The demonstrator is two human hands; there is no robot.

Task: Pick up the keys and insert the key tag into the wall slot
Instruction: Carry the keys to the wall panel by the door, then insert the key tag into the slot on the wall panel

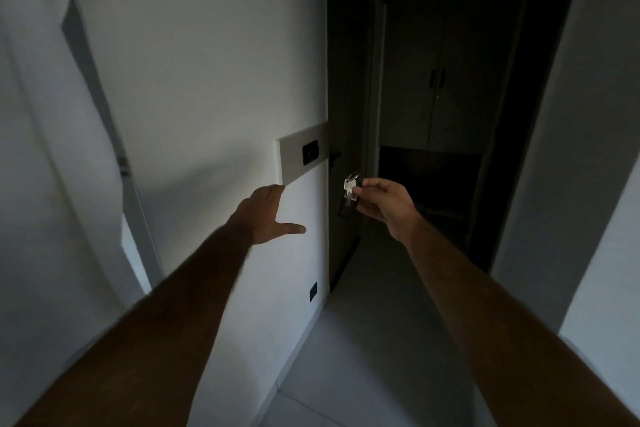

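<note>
While dangling: silver keys [349, 188], dark tag [347, 207].

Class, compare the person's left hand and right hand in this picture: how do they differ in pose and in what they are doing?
The left hand is open and empty, fingers spread; the right hand is closed in a pinch on the keys. The left hand reaches to the white wall just below the grey panel with the dark wall slot; the right hand hangs in front of the dark doorway, apart from the wall. Both arms are bare and stretched forward.
</note>
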